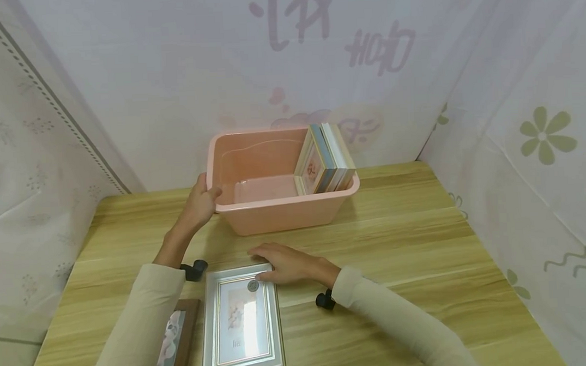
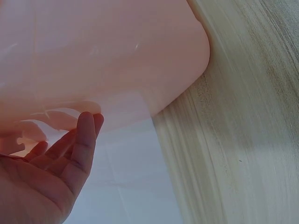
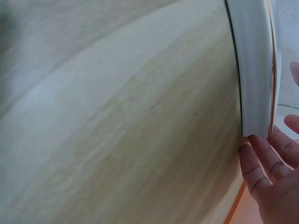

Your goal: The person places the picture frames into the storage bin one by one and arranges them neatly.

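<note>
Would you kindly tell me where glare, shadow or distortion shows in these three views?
Head view: a bright glare streak crosses the glass of the silver picture frame, and soft shadow falls on the table beside the pink tub; left wrist view: small glints on the tub's hazy wall; right wrist view: the frame's edge looks bowed, likely lens distortion.

Frame (image 1: pixel 240 323) before the bin (image 1: pixel 281 216)

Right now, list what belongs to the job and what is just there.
Job, apparently:
pink tub, left grip on its rim
frames inside it
silver frame, right grip touching it
brown frame, probably

Just there:
table
patterned cloth
</note>
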`<state>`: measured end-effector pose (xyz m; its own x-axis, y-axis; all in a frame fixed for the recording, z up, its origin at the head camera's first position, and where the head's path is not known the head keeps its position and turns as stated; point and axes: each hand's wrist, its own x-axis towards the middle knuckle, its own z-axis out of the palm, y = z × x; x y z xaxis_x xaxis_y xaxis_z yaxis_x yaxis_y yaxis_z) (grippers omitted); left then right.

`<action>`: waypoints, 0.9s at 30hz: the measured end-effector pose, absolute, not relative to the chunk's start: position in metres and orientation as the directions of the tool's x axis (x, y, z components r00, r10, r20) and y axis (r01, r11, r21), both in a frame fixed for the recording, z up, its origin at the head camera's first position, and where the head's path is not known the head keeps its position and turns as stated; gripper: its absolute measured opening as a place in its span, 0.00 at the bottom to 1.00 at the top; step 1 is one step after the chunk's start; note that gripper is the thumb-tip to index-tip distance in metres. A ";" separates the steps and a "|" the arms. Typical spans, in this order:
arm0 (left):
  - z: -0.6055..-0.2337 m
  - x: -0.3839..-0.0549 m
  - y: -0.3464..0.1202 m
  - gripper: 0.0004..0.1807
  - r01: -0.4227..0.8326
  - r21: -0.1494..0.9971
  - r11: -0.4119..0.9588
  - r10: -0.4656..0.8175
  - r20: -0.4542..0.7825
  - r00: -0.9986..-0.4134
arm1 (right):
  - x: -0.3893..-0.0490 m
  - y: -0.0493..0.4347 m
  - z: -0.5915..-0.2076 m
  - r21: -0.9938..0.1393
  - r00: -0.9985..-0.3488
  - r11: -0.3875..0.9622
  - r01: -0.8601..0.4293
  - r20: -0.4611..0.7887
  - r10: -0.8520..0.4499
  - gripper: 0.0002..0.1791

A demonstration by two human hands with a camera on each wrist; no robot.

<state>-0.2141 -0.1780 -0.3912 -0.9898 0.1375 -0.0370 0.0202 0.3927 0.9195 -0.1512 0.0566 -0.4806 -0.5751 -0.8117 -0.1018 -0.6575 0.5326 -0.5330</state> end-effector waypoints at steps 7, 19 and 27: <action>-0.392 -0.215 -0.178 0.27 0.017 0.915 0.404 0.140 -0.044 -0.989 | -0.152 0.049 -0.484 -0.529 -0.537 0.499 -0.687 -0.094 -0.838 0.35; -0.390 -0.217 -0.179 0.26 -0.019 0.914 0.406 0.145 -0.084 -0.986 | -0.148 0.039 -0.486 -0.373 -0.569 0.565 -0.736 -0.111 -0.815 0.23; -0.391 -0.215 -0.178 0.27 0.018 0.914 0.404 0.141 -0.043 -0.989 | -0.147 0.039 -0.484 -0.368 -0.593 0.584 -0.724 -0.101 -0.799 0.22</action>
